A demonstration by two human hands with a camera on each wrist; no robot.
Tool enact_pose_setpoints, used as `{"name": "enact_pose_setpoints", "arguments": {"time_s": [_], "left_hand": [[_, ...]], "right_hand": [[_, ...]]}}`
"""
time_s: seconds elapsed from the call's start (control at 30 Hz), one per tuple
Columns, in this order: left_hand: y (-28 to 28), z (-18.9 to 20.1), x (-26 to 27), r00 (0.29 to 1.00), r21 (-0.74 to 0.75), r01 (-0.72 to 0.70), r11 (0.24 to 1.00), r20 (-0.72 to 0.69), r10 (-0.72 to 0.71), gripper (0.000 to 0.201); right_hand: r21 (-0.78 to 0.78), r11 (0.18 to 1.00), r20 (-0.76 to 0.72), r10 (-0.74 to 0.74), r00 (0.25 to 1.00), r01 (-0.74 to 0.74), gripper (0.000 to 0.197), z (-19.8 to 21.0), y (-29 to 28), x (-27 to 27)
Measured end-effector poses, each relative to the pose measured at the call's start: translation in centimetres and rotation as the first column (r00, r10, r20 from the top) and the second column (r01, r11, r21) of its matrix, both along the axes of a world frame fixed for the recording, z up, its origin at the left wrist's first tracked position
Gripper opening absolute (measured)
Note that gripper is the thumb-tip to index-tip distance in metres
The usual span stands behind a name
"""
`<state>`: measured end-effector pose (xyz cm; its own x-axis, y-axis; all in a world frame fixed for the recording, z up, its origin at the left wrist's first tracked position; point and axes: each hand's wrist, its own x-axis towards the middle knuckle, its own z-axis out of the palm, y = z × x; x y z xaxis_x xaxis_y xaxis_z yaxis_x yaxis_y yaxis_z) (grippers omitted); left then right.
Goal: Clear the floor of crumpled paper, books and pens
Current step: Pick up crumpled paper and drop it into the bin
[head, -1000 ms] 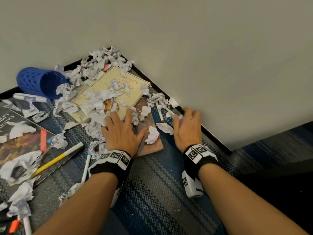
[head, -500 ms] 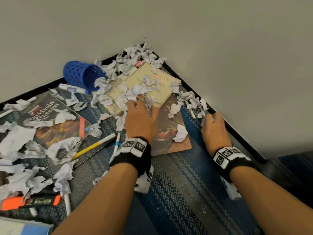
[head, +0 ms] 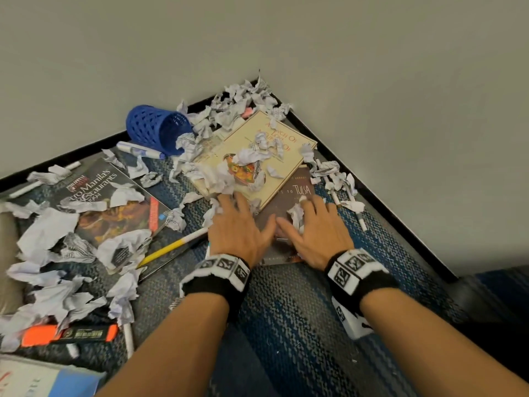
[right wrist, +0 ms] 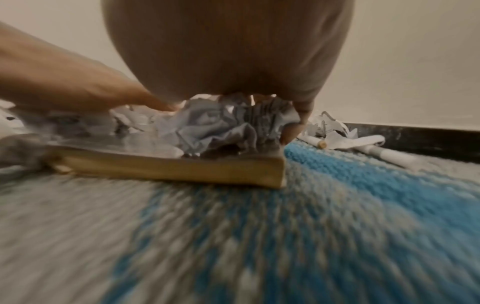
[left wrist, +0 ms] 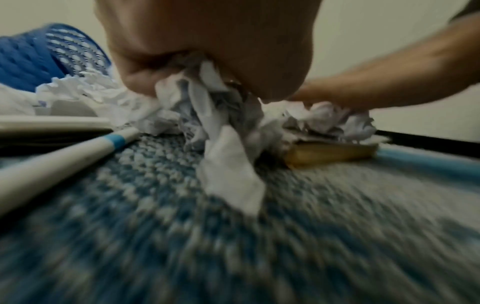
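Left hand [head: 237, 224] fingers are curled around a wad of crumpled paper [left wrist: 207, 107]; right hand [head: 315, 227] fingers bunch another wad [right wrist: 221, 123] on the brown book [head: 294, 193]. Only the wrist views show the grips; the head view shows the blue cup [head: 157, 128] beyond the fingertips and pens [head: 171, 247] off left.

My right hand [right wrist: 228, 51] fills the top of the view, palm down, its fingers curled over a wad of crumpled paper [right wrist: 221, 125] that sits on a book [right wrist: 166, 166]. The book lies flat on the blue and grey carpet [right wrist: 337, 205], its yellowed page edges facing me. My left hand [right wrist: 64, 82] reaches in from the left, fingertips on more paper on the same book. To the right, pens [right wrist: 384, 154] and paper scraps lie along the black baseboard [right wrist: 428, 137].
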<state>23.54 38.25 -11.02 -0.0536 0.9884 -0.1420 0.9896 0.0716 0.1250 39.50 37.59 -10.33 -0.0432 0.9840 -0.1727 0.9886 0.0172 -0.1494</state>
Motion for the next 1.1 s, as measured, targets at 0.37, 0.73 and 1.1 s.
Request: {"name": "enact_pose_setpoints", "arguments": {"time_s": [0.37, 0.73, 1.1], "left_hand": [[-3.1, 0.6, -1.4, 0.971, 0.010, 0.235, 0.972, -0.035, -0.235, 0.034], [-3.0, 10.3, 2.3, 0.779, 0.139, 0.582, 0.801, 0.187, -0.599, 0.037], [-15.7, 26.3, 13.6, 0.261, 0.369, 0.843, 0.392, 0.356, -0.897, 0.036]], "right_hand": [[-0.096, 0.985, 0.102, 0.154, 0.983, -0.145, 0.033, -0.1, -4.6, -0.7], [-0.025, 0.958, -0.326, -0.279, 0.903, 0.287, 0.024, 7.9, -10.3, 1.5], [0.177, 0.885, -0.202, -0.396, 0.896, 0.431, 0.031, 27.7, -27.3, 8.5]]}}
